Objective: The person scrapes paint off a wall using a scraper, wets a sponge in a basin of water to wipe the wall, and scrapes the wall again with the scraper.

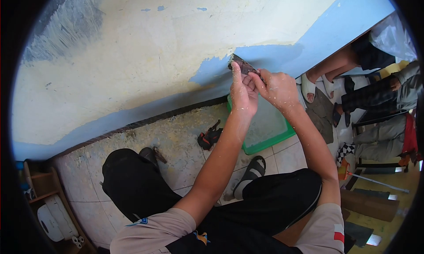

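A dark flat scraper (244, 65) is pressed with its far edge at the wall (145, 55), where cream paint meets a patch of exposed blue. My right hand (279, 90) is closed round the scraper's near end, thumb along it. Close beside it, my left hand (244, 90) has its thumb up on the blade, its other fingers partly curled beneath. Pale flakes dot both hands and forearms.
Below the hands lies a green-rimmed tray (269, 144). A black and orange object (210, 137) rests on the debris-covered tile floor (176, 165). Other people's legs (338, 62) are at the right. A wooden shelf (59, 183) stands at lower left.
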`<act>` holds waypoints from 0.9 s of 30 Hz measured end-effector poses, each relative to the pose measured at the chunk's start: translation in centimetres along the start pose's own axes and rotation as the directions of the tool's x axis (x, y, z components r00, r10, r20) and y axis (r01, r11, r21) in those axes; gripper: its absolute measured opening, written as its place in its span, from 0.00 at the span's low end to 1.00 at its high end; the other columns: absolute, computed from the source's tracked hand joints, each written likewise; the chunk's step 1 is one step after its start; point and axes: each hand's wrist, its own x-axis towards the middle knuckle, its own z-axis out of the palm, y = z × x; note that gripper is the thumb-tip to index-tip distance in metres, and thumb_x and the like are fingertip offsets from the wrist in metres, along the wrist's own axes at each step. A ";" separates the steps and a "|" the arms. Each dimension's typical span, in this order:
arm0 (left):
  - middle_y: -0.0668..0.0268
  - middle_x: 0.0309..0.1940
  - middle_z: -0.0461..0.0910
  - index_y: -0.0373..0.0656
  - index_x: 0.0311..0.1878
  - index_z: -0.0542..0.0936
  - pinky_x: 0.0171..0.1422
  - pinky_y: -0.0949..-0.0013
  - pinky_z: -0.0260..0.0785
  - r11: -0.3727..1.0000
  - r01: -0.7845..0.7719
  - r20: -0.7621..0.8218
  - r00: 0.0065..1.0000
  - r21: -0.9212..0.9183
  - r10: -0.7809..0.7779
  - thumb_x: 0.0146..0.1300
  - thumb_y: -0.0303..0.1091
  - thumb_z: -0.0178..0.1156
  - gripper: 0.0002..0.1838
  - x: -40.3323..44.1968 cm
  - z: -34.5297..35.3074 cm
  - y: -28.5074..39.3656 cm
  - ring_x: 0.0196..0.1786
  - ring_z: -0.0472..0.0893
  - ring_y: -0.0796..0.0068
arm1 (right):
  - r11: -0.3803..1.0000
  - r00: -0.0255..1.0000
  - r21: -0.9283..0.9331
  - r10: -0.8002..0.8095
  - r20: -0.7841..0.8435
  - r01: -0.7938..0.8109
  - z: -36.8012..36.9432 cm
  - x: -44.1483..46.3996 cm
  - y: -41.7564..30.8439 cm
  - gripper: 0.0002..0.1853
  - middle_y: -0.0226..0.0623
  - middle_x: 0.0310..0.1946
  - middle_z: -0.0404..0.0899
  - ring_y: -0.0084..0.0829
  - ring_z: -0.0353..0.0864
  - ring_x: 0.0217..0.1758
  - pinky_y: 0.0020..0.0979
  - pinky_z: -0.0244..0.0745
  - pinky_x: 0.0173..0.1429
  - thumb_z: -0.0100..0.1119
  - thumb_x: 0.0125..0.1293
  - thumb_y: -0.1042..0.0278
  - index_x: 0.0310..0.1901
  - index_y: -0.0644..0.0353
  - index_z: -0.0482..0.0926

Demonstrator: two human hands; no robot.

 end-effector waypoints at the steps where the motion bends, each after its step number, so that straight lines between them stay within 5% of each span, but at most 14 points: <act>1: 0.71 0.36 0.83 0.49 0.41 0.78 0.46 0.72 0.74 1.000 0.001 0.004 1.000 0.000 -0.001 0.67 0.65 0.57 0.26 0.0 0.4 -0.1 0.40 0.82 0.77 | 1.000 1.000 -0.023 -0.002 0.015 0.002 -0.5 0.3 0.1 0.20 0.43 0.15 0.78 0.48 0.81 0.20 0.44 0.75 0.24 0.56 0.68 0.45 0.33 0.55 0.84; 6: 0.70 0.37 0.82 0.49 0.41 0.78 0.49 0.71 0.75 0.992 -0.056 0.063 0.996 -0.113 0.063 0.66 0.67 0.55 0.27 0.3 -1.5 1.2 0.41 0.82 0.76 | 0.998 0.995 0.002 -0.069 -0.067 0.070 -0.3 1.1 -1.8 0.19 0.42 0.16 0.79 0.48 0.80 0.19 0.43 0.75 0.23 0.57 0.67 0.46 0.33 0.53 0.84; 12: 0.71 0.34 0.82 0.49 0.38 0.78 0.48 0.71 0.75 0.988 -0.157 -0.025 0.987 -0.007 0.157 0.66 0.66 0.57 0.27 -1.4 -1.8 4.5 0.39 0.82 0.76 | 0.988 0.996 0.130 -0.085 -0.016 0.087 1.4 1.6 -4.3 0.20 0.43 0.14 0.76 0.49 0.79 0.18 0.44 0.73 0.22 0.58 0.68 0.47 0.26 0.54 0.79; 20: 0.72 0.32 0.81 0.52 0.39 0.78 0.47 0.71 0.73 0.997 0.026 -0.069 0.997 0.071 -0.021 0.64 0.65 0.60 0.24 0.0 -1.6 0.9 0.39 0.81 0.76 | 0.996 0.998 0.072 0.044 0.035 -0.047 1.0 -0.8 -1.1 0.20 0.42 0.15 0.77 0.48 0.79 0.19 0.43 0.72 0.23 0.57 0.69 0.48 0.28 0.55 0.81; 27: 0.72 0.31 0.81 0.50 0.37 0.79 0.44 0.73 0.70 0.994 -0.018 -0.087 0.996 0.108 0.028 0.66 0.64 0.59 0.24 -0.1 -1.1 1.0 0.37 0.80 0.78 | 0.993 0.996 0.091 0.062 0.071 -0.068 1.4 -0.7 -1.0 0.21 0.44 0.15 0.77 0.49 0.79 0.20 0.45 0.73 0.25 0.56 0.69 0.47 0.27 0.56 0.80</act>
